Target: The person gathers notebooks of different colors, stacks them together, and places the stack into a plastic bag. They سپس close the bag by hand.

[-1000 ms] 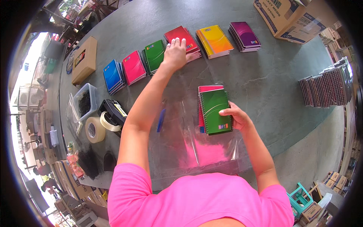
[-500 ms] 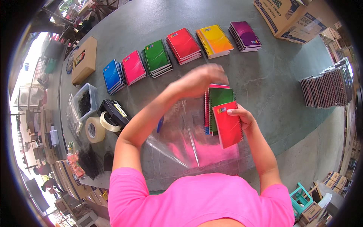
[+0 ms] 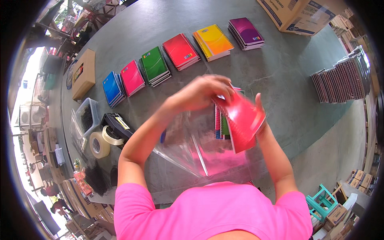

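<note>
My left hand (image 3: 204,93) grips the top edge of a red spiral notebook (image 3: 242,120) that is lifted and tilted above the table. My right hand (image 3: 260,116) holds the same notebook from behind, with the thumb up along its far side. Under it lies a small pile of notebooks (image 3: 221,126), green and blue edges showing, on clear plastic sleeves (image 3: 188,148). On the grey table (image 3: 280,76) beyond sit piles of spiral notebooks: blue (image 3: 112,88), pink (image 3: 131,77), green (image 3: 154,66), red (image 3: 181,51), yellow (image 3: 213,41) and purple (image 3: 245,33).
A tape dispenser (image 3: 116,125) and a roll of tape (image 3: 99,145) sit at the left, beside a clear plastic tub (image 3: 86,117) and a flat cardboard box (image 3: 84,74). A big carton (image 3: 296,14) stands at the far right, and wrapped notebook bundles (image 3: 342,82) line the right edge.
My left hand took a red notebook from the far red pile and carried it back; both hands now hold it tilted over the pile that my right hand was steadying.
</note>
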Available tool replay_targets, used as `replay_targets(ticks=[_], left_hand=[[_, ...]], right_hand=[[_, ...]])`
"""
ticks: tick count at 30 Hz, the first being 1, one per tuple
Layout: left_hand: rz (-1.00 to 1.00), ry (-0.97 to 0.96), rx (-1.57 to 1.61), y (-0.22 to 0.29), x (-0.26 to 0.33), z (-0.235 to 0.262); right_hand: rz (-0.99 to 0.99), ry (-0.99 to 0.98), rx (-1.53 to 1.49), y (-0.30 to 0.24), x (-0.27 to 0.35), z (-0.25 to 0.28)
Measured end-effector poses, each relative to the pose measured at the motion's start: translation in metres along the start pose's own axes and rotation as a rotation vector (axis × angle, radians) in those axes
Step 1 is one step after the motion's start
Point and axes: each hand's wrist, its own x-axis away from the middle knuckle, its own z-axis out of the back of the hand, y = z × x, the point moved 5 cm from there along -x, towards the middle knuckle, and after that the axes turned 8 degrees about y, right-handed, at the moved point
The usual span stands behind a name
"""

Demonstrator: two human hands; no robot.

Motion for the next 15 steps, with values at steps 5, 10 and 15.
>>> replay_targets(ticks=[5,10,15], left_hand=[[0.039,0.195,-0.538,-0.073,-0.044,-0.004],[0.283,0.276,-1.124,-0.151,-0.044,0.032],[-0.095,0.445,-0.981,-0.009,-0.058,-0.024]], right_hand=[[-0.127,0.073,0.232,-0.008,0.02,0.004],[-0.102,0.092,0.091,-0.011,0.022,0.02],[0.009,0.05,-0.2,-0.039,0.032,0.016]])
